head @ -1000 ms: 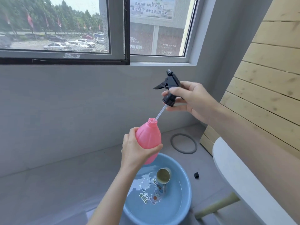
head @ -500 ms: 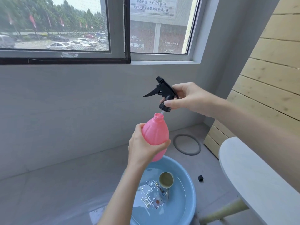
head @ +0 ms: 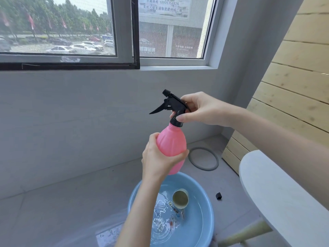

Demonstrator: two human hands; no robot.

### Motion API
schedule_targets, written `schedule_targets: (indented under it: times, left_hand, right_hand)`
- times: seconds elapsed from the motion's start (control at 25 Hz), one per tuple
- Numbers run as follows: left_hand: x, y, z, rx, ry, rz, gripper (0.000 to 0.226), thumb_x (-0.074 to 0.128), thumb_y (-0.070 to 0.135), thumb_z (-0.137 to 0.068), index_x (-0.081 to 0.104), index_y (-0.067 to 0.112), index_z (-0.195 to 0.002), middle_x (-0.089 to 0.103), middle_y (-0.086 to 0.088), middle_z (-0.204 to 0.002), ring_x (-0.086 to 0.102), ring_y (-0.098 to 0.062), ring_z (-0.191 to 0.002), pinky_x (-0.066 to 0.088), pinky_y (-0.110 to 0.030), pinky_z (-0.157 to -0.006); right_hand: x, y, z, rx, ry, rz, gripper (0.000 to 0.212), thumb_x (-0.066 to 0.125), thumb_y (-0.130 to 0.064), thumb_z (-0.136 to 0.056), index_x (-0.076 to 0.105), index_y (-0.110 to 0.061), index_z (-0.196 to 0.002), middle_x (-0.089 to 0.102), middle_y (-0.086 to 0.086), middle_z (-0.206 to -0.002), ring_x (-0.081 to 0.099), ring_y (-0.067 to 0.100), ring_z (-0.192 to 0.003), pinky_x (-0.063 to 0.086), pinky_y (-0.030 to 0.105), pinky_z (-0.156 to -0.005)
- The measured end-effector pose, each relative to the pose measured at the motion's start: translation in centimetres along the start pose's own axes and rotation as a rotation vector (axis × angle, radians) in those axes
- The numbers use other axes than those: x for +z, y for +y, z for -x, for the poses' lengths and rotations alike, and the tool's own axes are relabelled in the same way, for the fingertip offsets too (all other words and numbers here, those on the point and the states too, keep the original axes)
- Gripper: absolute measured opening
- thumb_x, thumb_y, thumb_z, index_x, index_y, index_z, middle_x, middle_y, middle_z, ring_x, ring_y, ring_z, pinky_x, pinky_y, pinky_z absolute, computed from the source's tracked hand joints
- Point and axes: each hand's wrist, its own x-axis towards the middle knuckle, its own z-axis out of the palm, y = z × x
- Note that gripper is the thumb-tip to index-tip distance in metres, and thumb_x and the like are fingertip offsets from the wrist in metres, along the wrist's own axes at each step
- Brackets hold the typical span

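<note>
1. The pink bottle (head: 171,141) was held upright in the air, above the near rim of a blue basin (head: 204,229) on the floor.
2. The left hand (head: 160,161) was wrapped round the lower body of the bottle, its fingers (head: 153,139) curled on one side and the thumb on the other.
3. The black spray head (head: 173,106) was seated on the bottle's neck, with its trigger pointing away from the right hand (head: 201,109).
4. The right hand's fingers (head: 183,118) were closed on the spray head, the thumb and a fingertip pinching the ribbed collar just above the pink shoulder.
5. No label or brand could be seen on the bottle or the spray head.
6. Below the left fingers, water and a small cup (head: 180,198) lying on its side were seen in the basin; a cartoon print was visible on the basin's floor, its lettering too small to be read.
7. A grey ring (head: 203,158) lay on the floor beyond the left fingers, and a small black piece (head: 218,195) lay beside the basin.
8. A white desk (head: 276,193) was seen below the right forearm.
9. Far above the fingers, through the window (head: 122,32), a sign (head: 162,8) with Chinese characters and the number "18935358826" was readable; lower down, "MKBO" (head: 182,55) was made out.
</note>
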Motion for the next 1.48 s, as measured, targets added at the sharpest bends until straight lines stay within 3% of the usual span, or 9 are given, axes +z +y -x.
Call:
schedule_targets:
  times: [0.16, 0.4, 0.52, 0.6, 0.84, 0.92, 1.12, 1.28, 1.48]
  left_hand:
    - [-0.1, 0.2, 0.1, 0.011, -0.006, -0.020, 0.073, 0.084, 0.051, -0.054, 0.041, 0.040, -0.111, 0.054, 0.016, -0.108, 0.050, -0.011, -0.099, 0.047, -0.032, -0.086]
    - [-0.2, 0.2, 0.2, 0.006, 0.006, -0.027, 0.075, 0.084, 0.051, -0.055, 0.042, 0.037, -0.115, 0.054, 0.015, -0.109, 0.048, -0.010, -0.098, 0.043, -0.028, -0.082]
    - [-0.2, 0.2, 0.2, -0.006, 0.012, -0.035, 0.077, 0.084, 0.051, -0.055, 0.042, 0.035, -0.118, 0.054, 0.014, -0.110, 0.048, -0.011, -0.098, 0.045, -0.031, -0.085]
    - [-0.2, 0.3, 0.2, -0.003, 0.024, -0.037, 0.077, 0.083, 0.052, -0.055, 0.043, 0.035, -0.118, 0.054, 0.013, -0.111, 0.049, -0.012, -0.100, 0.046, -0.033, -0.087]
    - [-0.5, 0.5, 0.4, 0.032, 0.022, -0.069, 0.074, 0.083, 0.051, -0.056, 0.041, 0.036, -0.115, 0.053, 0.015, -0.108, 0.048, -0.010, -0.097, 0.043, -0.029, -0.083]
    - [-0.5, 0.7, 0.5, 0.031, 0.017, -0.062, 0.075, 0.083, 0.051, -0.056, 0.040, 0.037, -0.115, 0.053, 0.015, -0.108, 0.049, -0.011, -0.098, 0.045, -0.030, -0.084]
    - [-0.5, 0.7, 0.6, 0.028, 0.036, -0.080, 0.076, 0.083, 0.052, -0.056, 0.041, 0.035, -0.117, 0.053, 0.014, -0.109, 0.050, -0.012, -0.098, 0.045, -0.032, -0.084]
    - [-0.5, 0.6, 0.8, 0.042, 0.031, -0.113, 0.078, 0.082, 0.053, -0.055, 0.041, 0.033, -0.119, 0.053, 0.013, -0.111, 0.049, -0.012, -0.099, 0.043, -0.031, -0.084]
    - [-0.1, 0.6, 1.0, 0.051, 0.025, -0.123, 0.082, 0.082, 0.055, -0.055, 0.042, 0.032, -0.122, 0.053, 0.013, -0.113, 0.051, -0.013, -0.104, 0.042, -0.031, -0.084]
  right_hand:
    - [0.2, -0.2, 0.1, -0.003, -0.026, 0.049, 0.023, 0.065, -0.004, -0.086, 0.063, -0.006, -0.109, 0.073, 0.004, -0.103, 0.067, 0.022, -0.103, 0.048, 0.041, -0.100]
    - [0.9, 0.0, 0.2, 0.003, 0.053, 0.090, 0.028, 0.074, -0.025, -0.078, 0.064, -0.011, -0.101, 0.070, 0.018, -0.102, 0.063, 0.037, -0.100, 0.048, 0.053, -0.095]
    - [1.3, -0.2, 0.2, 0.009, 0.085, 0.155, 0.026, 0.076, -0.027, -0.079, 0.064, -0.011, -0.096, 0.071, 0.008, -0.088, 0.061, 0.029, -0.078, 0.051, 0.040, -0.076]
    - [1.6, -0.5, 0.2, 0.014, 0.111, 0.185, 0.026, 0.075, -0.027, -0.079, 0.062, -0.009, -0.093, 0.062, -0.001, -0.076, 0.052, 0.014, -0.065, 0.042, 0.028, -0.065]
    - [1.0, -0.6, 0.2, 0.004, 0.080, 0.211, 0.026, 0.070, -0.023, -0.081, 0.064, -0.005, -0.098, 0.067, 0.021, -0.099, 0.062, 0.037, -0.092, 0.051, 0.049, -0.085]
    - [0.8, -0.8, 0.2, -0.001, 0.068, 0.224, 0.026, 0.070, -0.023, -0.081, 0.064, -0.005, -0.098, 0.066, 0.022, -0.100, 0.061, 0.035, -0.086, 0.050, 0.049, -0.085]
    - [1.6, -0.8, 0.6, 0.034, 0.135, 0.217, 0.029, 0.076, -0.028, -0.077, 0.063, -0.006, -0.090, 0.066, 0.014, -0.083, 0.053, 0.014, -0.069, 0.044, 0.030, -0.067]
    - [1.9, -0.9, 1.1, 0.105, 0.193, 0.249, 0.030, 0.076, -0.034, -0.076, 0.052, -0.019, -0.088, 0.058, -0.008, -0.076, 0.051, 0.003, -0.066, 0.036, 0.009, -0.049]
    - [1.9, -1.5, 0.8, 0.161, 0.184, 0.335, 0.052, 0.074, -0.038, -0.076, 0.044, -0.012, -0.109, 0.062, 0.003, -0.097, 0.058, 0.013, -0.080, 0.044, 0.021, -0.057]
